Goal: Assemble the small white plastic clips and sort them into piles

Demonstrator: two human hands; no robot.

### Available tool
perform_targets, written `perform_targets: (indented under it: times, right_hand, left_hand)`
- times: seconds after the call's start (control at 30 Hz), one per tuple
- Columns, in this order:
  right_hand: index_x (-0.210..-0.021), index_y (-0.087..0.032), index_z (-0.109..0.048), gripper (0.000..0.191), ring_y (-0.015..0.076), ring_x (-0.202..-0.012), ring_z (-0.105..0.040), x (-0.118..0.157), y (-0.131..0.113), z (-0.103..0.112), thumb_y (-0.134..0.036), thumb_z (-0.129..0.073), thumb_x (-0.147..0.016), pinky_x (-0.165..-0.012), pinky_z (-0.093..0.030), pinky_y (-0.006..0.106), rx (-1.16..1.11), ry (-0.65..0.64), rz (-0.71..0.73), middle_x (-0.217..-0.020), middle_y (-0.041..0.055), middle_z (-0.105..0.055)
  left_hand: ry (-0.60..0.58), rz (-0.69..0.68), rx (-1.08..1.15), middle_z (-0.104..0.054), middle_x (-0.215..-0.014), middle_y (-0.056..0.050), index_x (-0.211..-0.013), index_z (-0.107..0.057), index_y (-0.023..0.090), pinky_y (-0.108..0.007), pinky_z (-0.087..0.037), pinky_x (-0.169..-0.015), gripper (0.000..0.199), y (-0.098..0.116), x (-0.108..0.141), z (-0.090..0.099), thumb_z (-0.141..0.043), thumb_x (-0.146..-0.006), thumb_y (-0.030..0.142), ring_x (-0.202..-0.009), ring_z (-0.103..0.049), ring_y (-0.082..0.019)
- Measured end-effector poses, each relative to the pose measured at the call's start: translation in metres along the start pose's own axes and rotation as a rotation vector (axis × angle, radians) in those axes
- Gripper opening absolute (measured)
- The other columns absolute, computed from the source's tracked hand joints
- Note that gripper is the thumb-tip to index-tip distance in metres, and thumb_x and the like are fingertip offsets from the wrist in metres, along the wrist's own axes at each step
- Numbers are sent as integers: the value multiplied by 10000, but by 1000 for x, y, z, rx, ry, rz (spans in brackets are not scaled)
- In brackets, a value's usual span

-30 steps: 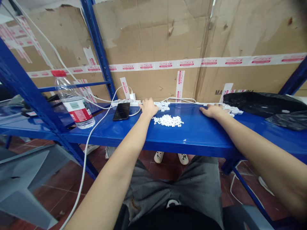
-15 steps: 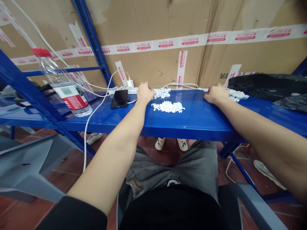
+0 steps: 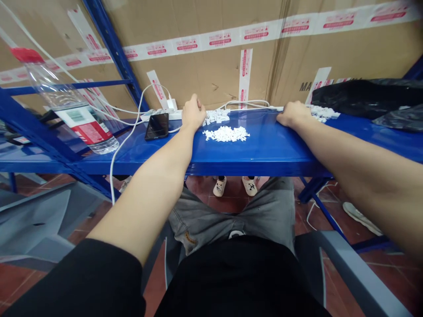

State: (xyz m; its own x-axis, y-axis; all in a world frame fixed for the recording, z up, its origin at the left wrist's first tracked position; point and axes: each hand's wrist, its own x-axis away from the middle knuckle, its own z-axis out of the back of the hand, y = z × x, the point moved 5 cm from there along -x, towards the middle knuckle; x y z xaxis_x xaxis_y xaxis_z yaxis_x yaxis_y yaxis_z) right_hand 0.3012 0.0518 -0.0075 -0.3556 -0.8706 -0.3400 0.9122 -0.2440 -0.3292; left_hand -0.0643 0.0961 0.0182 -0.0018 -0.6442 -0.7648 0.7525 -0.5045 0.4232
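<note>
My left hand [image 3: 194, 112] rests at the back of the blue shelf [image 3: 257, 145], beside a pile of small white plastic pieces [image 3: 217, 116]. Its fingers are curled, and whatever they may pinch is hidden. A second heap of smaller white pieces [image 3: 226, 134] lies nearer the shelf's front edge, apart from both hands. Farther right, my right hand [image 3: 293, 113] is bent with closed fingers next to another pile of white pieces [image 3: 324, 113]. The back of that hand covers most of its fingertips, so I cannot make out anything between them.
A phone [image 3: 157, 127] lies left of my left hand, near a white power strip and charger [image 3: 172, 105]. A red-capped bottle [image 3: 82, 121] leans at the left. White cable [image 3: 127, 145] hangs over the shelf edge. A black plastic bag [image 3: 360, 99] sits at the right, cardboard [image 3: 205, 20] behind.
The head view has shifted a little, so the shelf appears higher and slightly left. My left hand's fingers look somewhat more raised. My right hand stays by its pile.
</note>
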Motion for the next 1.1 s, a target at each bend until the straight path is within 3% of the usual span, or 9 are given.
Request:
perform_targets:
  times: [0.17,0.33,0.57,0.73,0.9,1.1]
  right_hand:
    - [-1048,5,-626,222,417,-1266,-456,6,-6,3,-113,-657,-862,-1051,-320,536,-29,-1,43,-1194,272,-570]
    - [-1008,22,-634,207,363,-1220,-492,11,-14,6,-123,-658,-863,-1002,-378,481,47,56,124,-1181,258,-571]
    - [-901,0,-592,163,298,-1284,-358,15,-33,12,-152,-568,-953,-1005,-311,424,17,237,488,-1238,232,-523]
    - [-995,-65,-586,86,282,-1231,-411,29,-51,16,-107,-569,-922,-1005,-308,417,165,286,668,-1225,165,-558]
    - [-1100,-77,-573,236,279,-1147,-469,33,-53,20,-2,-490,-892,-937,-354,385,309,250,659,-1172,164,-574]
    - [-991,-84,-607,193,255,-1101,-451,33,-42,27,4,-486,-870,-857,-350,333,260,186,572,-1170,172,-572]
  left_hand:
    - [-5,32,-51,-541,-732,-79,-646,-399,211,-381,-453,-886,271,-6,-4,-3,-574,-802,74,-952,-614,-283]
    - [38,77,-19,-420,-632,-49,-582,-324,213,-338,-415,-752,343,-12,-7,-1,-575,-746,47,-797,-569,-242]
    - [95,95,156,-296,-600,-15,-570,-284,216,-303,-354,-631,395,-18,-10,-2,-598,-739,47,-667,-451,-179]
    - [142,121,248,-212,-609,10,-567,-273,218,-287,-316,-586,413,-17,-7,4,-609,-740,53,-614,-377,-145]
    - [145,126,305,-188,-616,24,-559,-244,224,-282,-313,-588,457,-17,-9,5,-599,-736,-2,-598,-331,-127]
    - [170,83,378,-145,-602,37,-528,-192,227,-286,-266,-563,531,-19,-14,6,-585,-788,-20,-564,-253,-115]
